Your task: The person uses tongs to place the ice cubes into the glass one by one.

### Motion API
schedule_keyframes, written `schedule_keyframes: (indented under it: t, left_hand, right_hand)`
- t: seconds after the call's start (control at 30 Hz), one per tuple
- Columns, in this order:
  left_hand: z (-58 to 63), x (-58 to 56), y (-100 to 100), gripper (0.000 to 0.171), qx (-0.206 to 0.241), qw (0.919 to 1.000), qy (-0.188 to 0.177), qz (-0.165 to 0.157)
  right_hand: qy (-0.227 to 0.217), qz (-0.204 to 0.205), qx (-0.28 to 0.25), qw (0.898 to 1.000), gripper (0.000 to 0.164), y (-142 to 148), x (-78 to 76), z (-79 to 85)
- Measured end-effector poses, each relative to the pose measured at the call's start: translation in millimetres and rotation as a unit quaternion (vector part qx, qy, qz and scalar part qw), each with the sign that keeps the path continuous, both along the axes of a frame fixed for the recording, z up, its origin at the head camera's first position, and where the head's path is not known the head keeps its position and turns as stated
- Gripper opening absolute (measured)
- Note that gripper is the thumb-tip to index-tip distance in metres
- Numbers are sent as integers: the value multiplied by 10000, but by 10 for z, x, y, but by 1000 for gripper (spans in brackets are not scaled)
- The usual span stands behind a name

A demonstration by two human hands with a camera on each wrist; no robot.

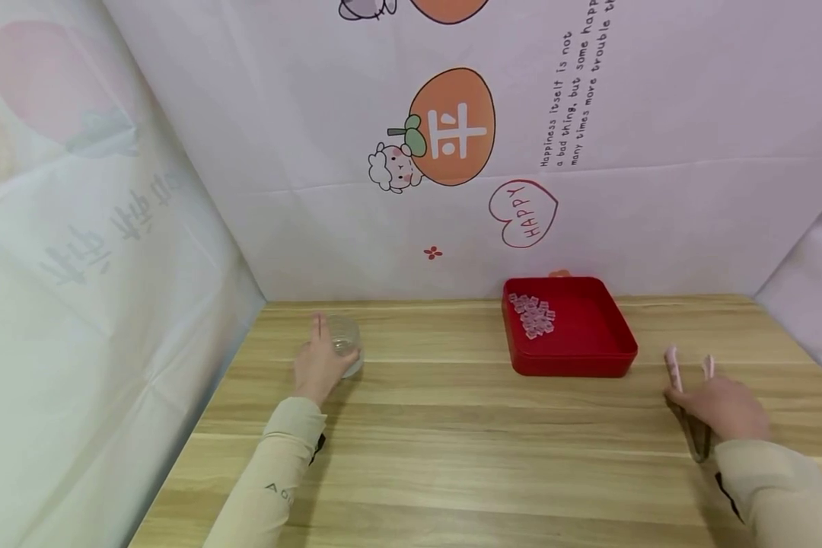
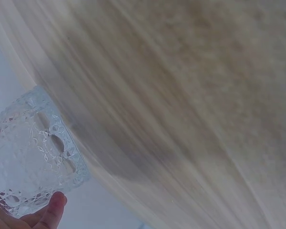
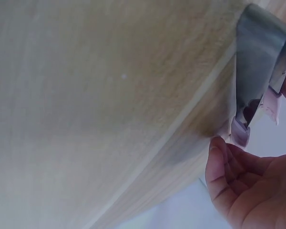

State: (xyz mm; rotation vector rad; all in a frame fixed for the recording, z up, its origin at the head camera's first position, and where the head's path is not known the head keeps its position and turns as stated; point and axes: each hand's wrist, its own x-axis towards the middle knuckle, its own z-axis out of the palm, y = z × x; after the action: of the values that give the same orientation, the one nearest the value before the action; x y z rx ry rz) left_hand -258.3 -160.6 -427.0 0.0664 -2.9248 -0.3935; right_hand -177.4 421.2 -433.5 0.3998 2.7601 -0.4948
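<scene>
At the table's left, my left hand (image 1: 320,365) grips a clear glass (image 1: 345,331), thumb on its near right side and fingers on its far left. In the left wrist view, the glass (image 2: 31,152) shows a textured diamond pattern, and a fingertip (image 2: 57,202) lies against its wall. On the right, my right hand (image 1: 734,409) holds a pair of tongs (image 1: 673,371) with pinkish-white tips pointing away from me. Their bent metal end (image 3: 262,43) fills the upper right of the right wrist view, with fingers curled (image 3: 221,176) near the tips.
Between my hands, toward the back, stands a red square tray (image 1: 582,367). Several small clear pieces (image 1: 533,316) lie heaped in its left side. The wooden table (image 1: 438,441) meets a printed white cloth (image 1: 329,236) behind, and another cloth (image 1: 109,365) hangs on the left.
</scene>
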Motion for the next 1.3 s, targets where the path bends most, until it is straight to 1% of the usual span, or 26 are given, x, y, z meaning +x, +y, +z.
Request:
schedule_keyframes:
  t: [0.13,0.3,0.5,0.6,0.67,0.77,0.87,1.0,1.13,1.3]
  left_hand:
    - [-15,-2,29,98,-40,10000,-27,-17]
    - [-26,-1,74,99,-46,9999,-95,22]
    - [-12,-3,145,99,-22,9999,-100,38]
    - [-6,-9,178,98,-2,9999,-140,22]
    - [-4,-15,198,98,13,9998,-176,-5]
    - [-3,-23,230,99,19,9998,-200,-44]
    - [-9,-39,261,99,11,9999,-109,-102]
    - [-18,-43,300,98,-10,9999,-11,-131]
    - [-13,-39,345,97,48,9999,-58,-114]
    - [-11,-43,404,100,113,9997,-145,-172]
  right_hand:
    - [20,-8,1,10000,100,-18,-14,-16]
    - [143,-30,28,9999,95,-38,-34,-56]
    - [510,9,87,9987,74,-62,-40,-73]
    - [620,-43,26,9981,63,-75,-39,-73]
    - [711,-172,-35,9973,59,-91,-36,-73]
    - [806,-327,-111,9962,59,-99,-37,-69]
    - [879,-441,-93,9951,62,-103,-39,-69]
    - [1123,-436,44,9927,62,-110,-33,-83]
    - [1437,-402,82,9888,58,-133,-14,-106]
    - [1698,-424,-4,9846,55,-158,-7,-103]
